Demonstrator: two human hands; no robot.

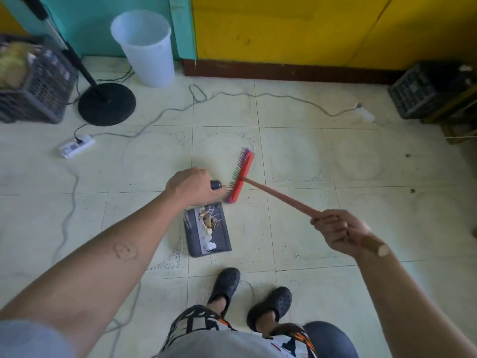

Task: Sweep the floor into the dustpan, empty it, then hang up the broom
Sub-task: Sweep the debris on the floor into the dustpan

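Note:
My left hand (193, 187) is closed around the dark handle of a grey dustpan (220, 240), which hangs below it over the tiled floor. Scraps of paper and brown debris (210, 223) lie in the pan. My right hand (340, 232) grips the wooden stick of a broom (280, 196) near its top end. The red broom head (240, 177) with its bristles is tilted up just beyond the dustpan handle, close to my left hand.
A white plastic bin (147, 47) stands against the teal wall at the back. A fan's black round base (107, 104), a power strip (76, 146) and grey cables (258, 95) lie on the floor. Dark crates (38, 86) (423, 91) sit at both sides. My feet in dark clogs (247, 295) are below.

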